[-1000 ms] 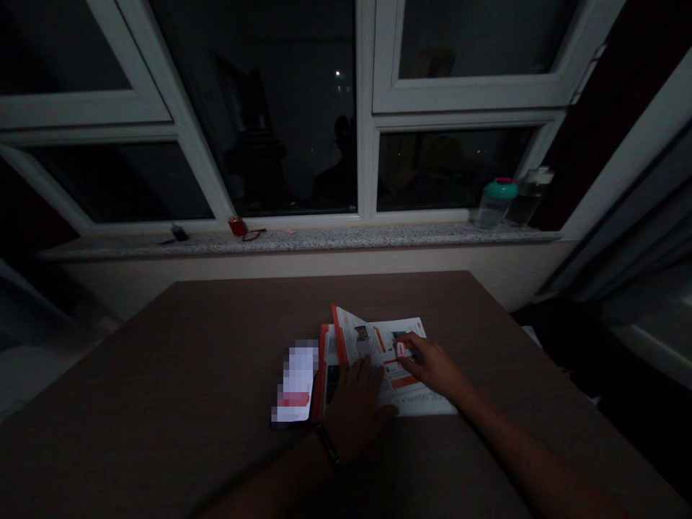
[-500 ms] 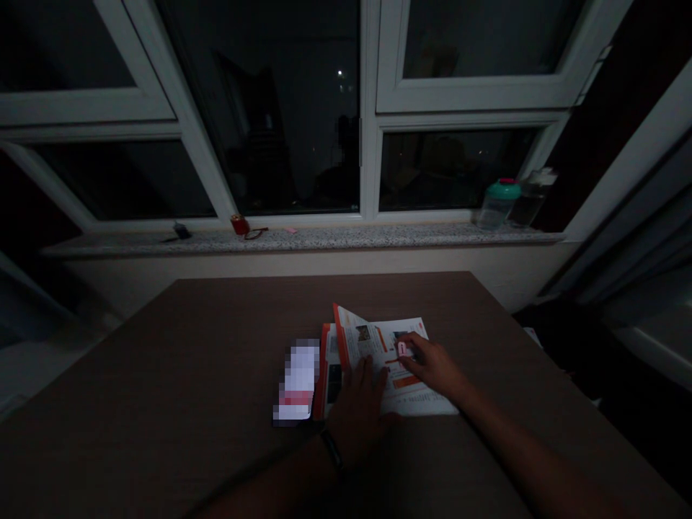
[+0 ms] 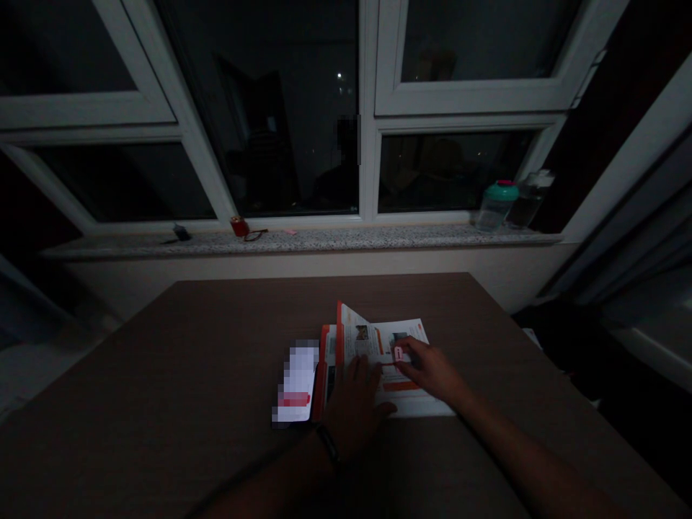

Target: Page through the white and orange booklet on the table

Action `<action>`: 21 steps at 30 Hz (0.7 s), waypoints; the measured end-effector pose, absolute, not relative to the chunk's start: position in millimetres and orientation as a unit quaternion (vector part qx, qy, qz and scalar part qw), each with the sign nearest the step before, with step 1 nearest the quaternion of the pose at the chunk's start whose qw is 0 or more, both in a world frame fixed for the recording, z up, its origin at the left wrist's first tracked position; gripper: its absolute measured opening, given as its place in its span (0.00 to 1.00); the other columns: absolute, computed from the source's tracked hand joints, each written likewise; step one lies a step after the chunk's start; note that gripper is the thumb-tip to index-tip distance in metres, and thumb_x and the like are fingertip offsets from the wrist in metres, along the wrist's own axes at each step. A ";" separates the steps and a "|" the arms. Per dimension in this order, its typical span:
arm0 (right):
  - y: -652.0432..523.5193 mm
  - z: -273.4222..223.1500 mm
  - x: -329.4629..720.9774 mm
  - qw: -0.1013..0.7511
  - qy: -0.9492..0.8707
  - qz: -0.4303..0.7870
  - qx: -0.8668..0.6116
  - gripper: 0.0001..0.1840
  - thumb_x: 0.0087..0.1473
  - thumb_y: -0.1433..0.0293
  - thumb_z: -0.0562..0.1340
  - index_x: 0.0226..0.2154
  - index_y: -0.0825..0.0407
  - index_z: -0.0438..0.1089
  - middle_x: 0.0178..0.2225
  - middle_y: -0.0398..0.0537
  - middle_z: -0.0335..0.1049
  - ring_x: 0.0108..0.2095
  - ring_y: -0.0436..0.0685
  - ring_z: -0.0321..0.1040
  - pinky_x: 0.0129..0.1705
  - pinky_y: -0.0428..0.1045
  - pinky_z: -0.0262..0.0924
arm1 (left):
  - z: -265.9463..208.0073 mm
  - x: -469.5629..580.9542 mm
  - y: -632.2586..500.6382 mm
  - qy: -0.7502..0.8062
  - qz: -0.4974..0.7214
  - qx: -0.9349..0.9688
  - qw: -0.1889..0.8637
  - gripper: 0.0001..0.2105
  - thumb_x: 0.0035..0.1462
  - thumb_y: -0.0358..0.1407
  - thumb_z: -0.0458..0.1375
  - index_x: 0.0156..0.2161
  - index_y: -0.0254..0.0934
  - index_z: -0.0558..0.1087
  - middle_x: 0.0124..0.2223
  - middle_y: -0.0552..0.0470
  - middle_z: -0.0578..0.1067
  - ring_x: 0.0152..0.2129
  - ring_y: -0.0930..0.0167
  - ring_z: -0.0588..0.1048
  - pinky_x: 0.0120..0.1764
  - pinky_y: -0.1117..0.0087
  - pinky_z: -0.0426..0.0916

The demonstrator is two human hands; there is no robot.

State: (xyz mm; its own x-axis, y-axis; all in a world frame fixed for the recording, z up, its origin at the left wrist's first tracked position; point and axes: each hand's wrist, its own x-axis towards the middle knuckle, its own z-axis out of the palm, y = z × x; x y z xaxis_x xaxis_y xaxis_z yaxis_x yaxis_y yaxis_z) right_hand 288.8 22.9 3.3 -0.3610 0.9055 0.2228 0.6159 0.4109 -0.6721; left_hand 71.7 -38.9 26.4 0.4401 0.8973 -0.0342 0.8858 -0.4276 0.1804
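An open booklet (image 3: 411, 407) with orange-red edging lies on the table, one leaf (image 3: 354, 321) lifted at its top corner. My left hand (image 3: 354, 400) lies with fingers spread on the left part of the pages, a dark band around its wrist. Between the thumb and fingertips of my right hand (image 3: 429, 367) is a small pink-and-white piece (image 3: 398, 354) with dark marking, held over the right page. A thin red line runs from it toward my left fingers; I cannot tell whether it is printed or part of the piece. Left of the booklet lies a lit phone (image 3: 297, 382), its screen blurred.
The brown wooden table (image 3: 216, 346) stands below a window. On its speckled sill (image 3: 335, 239) are a small dark bottle (image 3: 181, 231), a red jar (image 3: 238, 226), a teal-lidded bottle (image 3: 498, 205) and a clear bottle (image 3: 528, 202). A curtain (image 3: 627, 209) hangs at the right.
The right hand and the pink-and-white piece have shifted slightly left and down over the page. The raised leaf stands a little more upright. The left hand stays on the pages.
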 end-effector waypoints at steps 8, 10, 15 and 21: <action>8.3 8.8 272.5 0.309 -0.776 0.364 -0.411 0.15 0.53 0.69 0.65 0.45 0.47 0.68 0.39 0.44 0.77 0.41 0.56 0.74 0.43 0.49 0.64 | 22.5 53.5 -20.7 0.554 0.083 0.827 0.037 0.25 0.65 0.47 0.53 0.63 0.42 0.61 0.64 0.41 0.62 0.62 0.54 0.59 0.60 0.46 0.53; 9.0 6.5 270.7 0.324 -0.764 0.382 -0.407 0.14 0.53 0.68 0.65 0.44 0.48 0.68 0.39 0.45 0.76 0.41 0.56 0.73 0.44 0.49 0.64 | 20.8 49.8 -17.9 0.554 0.089 0.827 0.042 0.24 0.65 0.46 0.53 0.63 0.41 0.61 0.65 0.41 0.60 0.62 0.54 0.58 0.60 0.48 0.55; 16.6 -0.6 273.9 0.368 -0.731 0.363 -0.445 0.12 0.52 0.67 0.65 0.40 0.50 0.68 0.34 0.44 0.74 0.35 0.54 0.71 0.38 0.48 0.64 | 15.2 44.3 -14.0 0.552 0.085 0.828 0.051 0.28 0.61 0.43 0.57 0.64 0.40 0.59 0.67 0.40 0.56 0.63 0.52 0.56 0.60 0.47 0.55; 16.9 -3.9 274.4 0.350 -0.738 0.348 -0.460 0.12 0.52 0.67 0.65 0.40 0.49 0.66 0.28 0.39 0.68 0.27 0.51 0.65 0.29 0.45 0.58 | 17.0 40.7 -10.1 0.533 0.095 0.839 0.055 0.24 0.62 0.39 0.56 0.62 0.41 0.61 0.66 0.43 0.58 0.63 0.55 0.56 0.61 0.49 0.52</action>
